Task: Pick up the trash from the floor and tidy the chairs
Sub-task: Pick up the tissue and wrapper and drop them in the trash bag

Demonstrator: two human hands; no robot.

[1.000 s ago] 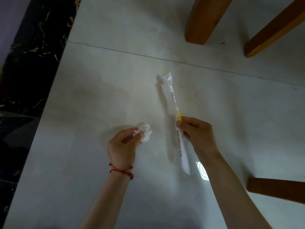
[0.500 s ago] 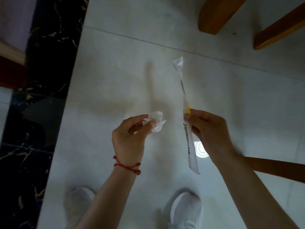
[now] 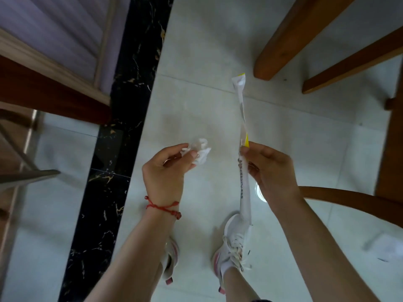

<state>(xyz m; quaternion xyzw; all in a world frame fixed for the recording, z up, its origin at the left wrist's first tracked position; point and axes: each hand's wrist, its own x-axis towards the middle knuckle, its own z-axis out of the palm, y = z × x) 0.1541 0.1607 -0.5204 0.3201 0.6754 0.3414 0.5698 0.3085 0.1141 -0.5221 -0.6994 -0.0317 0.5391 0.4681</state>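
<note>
My left hand (image 3: 169, 168), with a red string at the wrist, pinches a crumpled white tissue (image 3: 201, 150) between thumb and fingertips. My right hand (image 3: 270, 171) grips a long white paper wrapper (image 3: 244, 186) with yellow ends near its middle; the wrapper stands almost upright, one end toward the chair legs, the other hanging down over my shoe. Both hands are held above the pale tiled floor (image 3: 196, 101). Brown wooden chair legs (image 3: 283, 40) slant in at the upper right.
A black marbled tile strip (image 3: 122, 118) runs down the left of the floor. Wooden furniture (image 3: 43, 83) and a grey metal piece (image 3: 28, 177) lie beyond it. A curved chair rail (image 3: 353, 203) is on the right. My white shoes (image 3: 231, 243) stand below. White paper (image 3: 390, 247) lies low right.
Both hands have risen away from the floor with the tissue and the wrapper. The view has pulled back, so my shoes, the black strip and the furniture on the left now show.
</note>
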